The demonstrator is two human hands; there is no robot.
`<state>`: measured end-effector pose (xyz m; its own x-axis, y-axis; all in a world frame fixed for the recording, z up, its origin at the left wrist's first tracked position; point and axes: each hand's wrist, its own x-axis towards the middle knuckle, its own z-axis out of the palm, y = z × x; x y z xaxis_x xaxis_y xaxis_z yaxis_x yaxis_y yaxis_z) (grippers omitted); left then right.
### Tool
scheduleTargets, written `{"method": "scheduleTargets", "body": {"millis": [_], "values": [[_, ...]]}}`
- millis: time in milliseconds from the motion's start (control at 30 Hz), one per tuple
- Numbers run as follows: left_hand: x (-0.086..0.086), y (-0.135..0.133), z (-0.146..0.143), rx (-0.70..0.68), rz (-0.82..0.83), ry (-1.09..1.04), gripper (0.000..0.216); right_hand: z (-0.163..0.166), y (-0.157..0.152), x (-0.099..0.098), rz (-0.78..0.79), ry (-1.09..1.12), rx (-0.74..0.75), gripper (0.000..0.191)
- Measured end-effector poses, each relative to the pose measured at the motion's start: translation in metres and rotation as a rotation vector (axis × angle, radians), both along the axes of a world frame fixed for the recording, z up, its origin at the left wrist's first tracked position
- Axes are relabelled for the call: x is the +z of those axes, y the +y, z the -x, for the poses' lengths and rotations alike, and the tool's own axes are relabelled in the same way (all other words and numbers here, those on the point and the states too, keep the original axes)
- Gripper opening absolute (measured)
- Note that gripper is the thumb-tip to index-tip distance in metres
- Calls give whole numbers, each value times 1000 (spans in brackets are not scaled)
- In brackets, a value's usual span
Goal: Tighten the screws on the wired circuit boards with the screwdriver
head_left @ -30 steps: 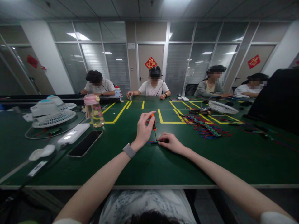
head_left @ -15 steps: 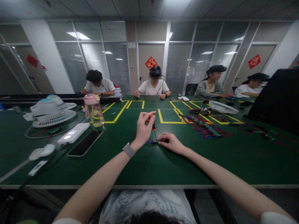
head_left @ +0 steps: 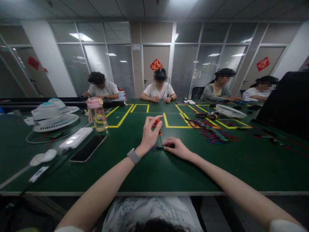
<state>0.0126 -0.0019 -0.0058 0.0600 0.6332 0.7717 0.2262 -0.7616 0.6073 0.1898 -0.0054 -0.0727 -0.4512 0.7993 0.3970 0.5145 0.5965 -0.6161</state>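
My left hand (head_left: 149, 134), with a grey band at the wrist, grips the handle of an orange and black screwdriver (head_left: 160, 131) between thumb and fingers. The tool stands nearly upright, its thin shaft running down to a small green circuit board (head_left: 159, 147) on the table. Whether the tip sits in a screw is too small to tell. On the right, my right hand (head_left: 177, 147) rests on the table and pinches the board's right end. Thin coloured wires leave the board's left end, partly behind my left wrist.
On the green table (head_left: 154, 180) lie a phone (head_left: 88, 148), a white power bank (head_left: 76, 138) and white fans (head_left: 54, 117) at left. A pink-lidded bottle (head_left: 98, 114) stands nearby. Several wired circuit boards (head_left: 212, 130) lie right, before a black screen (head_left: 286, 103). Several people sit opposite.
My left hand has shifted slightly on the screwdriver handle, and the handle has turned a little. My right hand and the board stay put. The person opposite has moved a hand inward.
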Motion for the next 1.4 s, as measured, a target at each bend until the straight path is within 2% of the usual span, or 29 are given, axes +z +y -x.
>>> {"method": "scheduleTargets", "body": {"millis": [200, 367, 433, 500, 600, 667, 900, 967, 1133, 1200, 1400], "values": [[-4, 5, -3, -198, 100, -103, 38, 0, 0, 0, -4, 3, 4, 16], [0, 0, -1, -11, -25, -23, 27, 0, 0, 0, -6, -4, -3, 16], [2, -2, 0, 21, -49, 5, 25, 0, 0, 0, -10, -8, -6, 15], [2, -2, -1, -26, -32, 5, 28, 1, 0, 1, -14, -13, -5, 15], [-2, 2, -3, -187, 60, -57, 37, 1, 0, 1, -6, -14, 1, 15], [-5, 4, -5, -241, 116, -100, 40, 1, 0, 1, 3, -12, -2, 15], [-1, -1, -1, 5, -19, -8, 27, 0, 1, -1, -3, 3, -8, 15], [-1, -2, -1, -9, -10, -6, 30, 0, 0, -1, 0, -1, -11, 15], [-7, 5, -3, -168, 70, -88, 39, 1, -1, 1, 13, 4, -6, 15], [-8, 7, -4, -191, 85, -110, 39, 1, -1, 2, 12, 0, -5, 16], [-2, 1, -1, -55, -11, -7, 28, 0, -1, 1, -2, -2, -11, 15]]}}
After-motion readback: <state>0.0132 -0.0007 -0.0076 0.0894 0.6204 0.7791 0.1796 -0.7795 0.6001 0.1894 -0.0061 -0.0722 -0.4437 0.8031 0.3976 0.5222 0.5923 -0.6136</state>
